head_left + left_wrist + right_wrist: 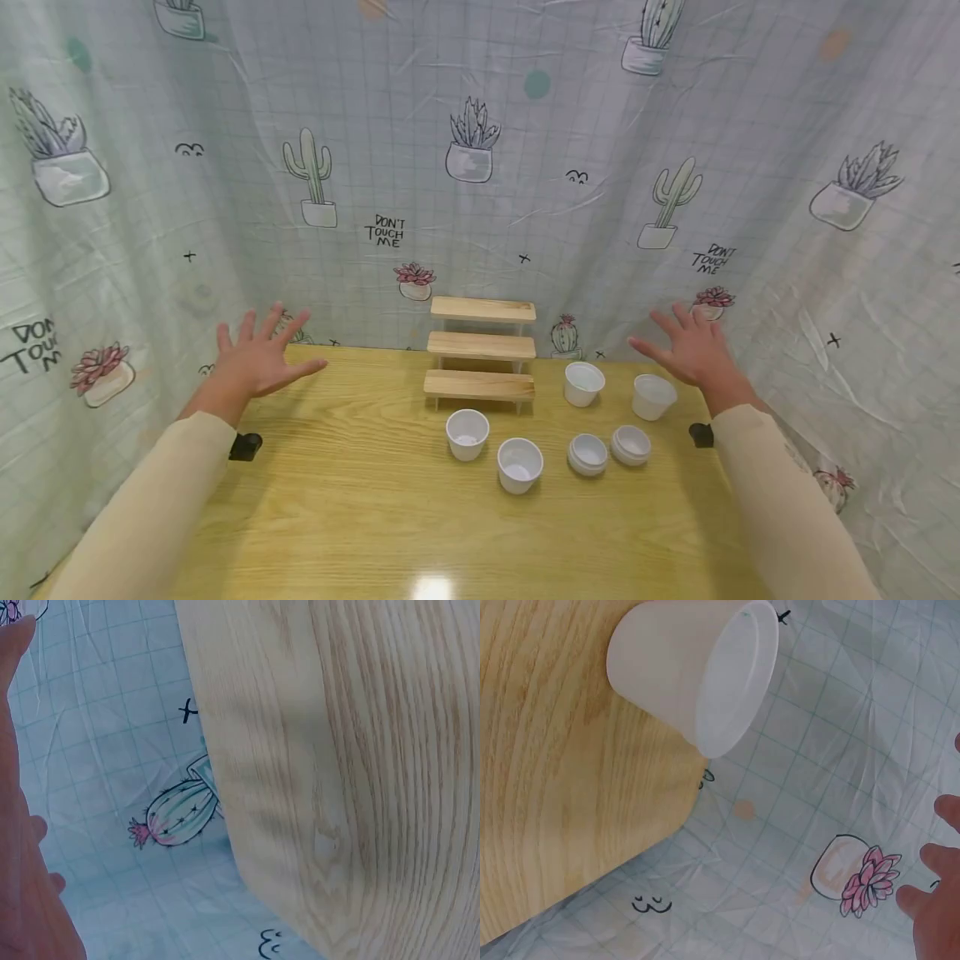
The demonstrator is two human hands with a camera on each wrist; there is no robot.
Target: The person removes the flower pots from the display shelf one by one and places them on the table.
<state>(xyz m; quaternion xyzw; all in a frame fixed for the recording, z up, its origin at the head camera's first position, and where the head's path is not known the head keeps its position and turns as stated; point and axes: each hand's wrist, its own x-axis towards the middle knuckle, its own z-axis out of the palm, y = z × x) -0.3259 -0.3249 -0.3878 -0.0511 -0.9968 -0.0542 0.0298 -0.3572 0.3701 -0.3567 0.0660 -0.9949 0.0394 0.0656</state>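
Note:
My left hand is held out over the table's left side, fingers straight and spread, holding nothing. On the far right my right hand is likewise spread, with a white plastic cup nearest to it. In the right wrist view that cup shows large, apart from the fingertips. Another white cup stands to its left. Two small round white tubs sit side by side in front of them. Two more white cups, one further left and one nearer, stand upright with their mouths up.
A three-step wooden stand is at the back middle of the wood-grain table. A curtain printed with cacti hangs behind the table and along both sides, close to my hands.

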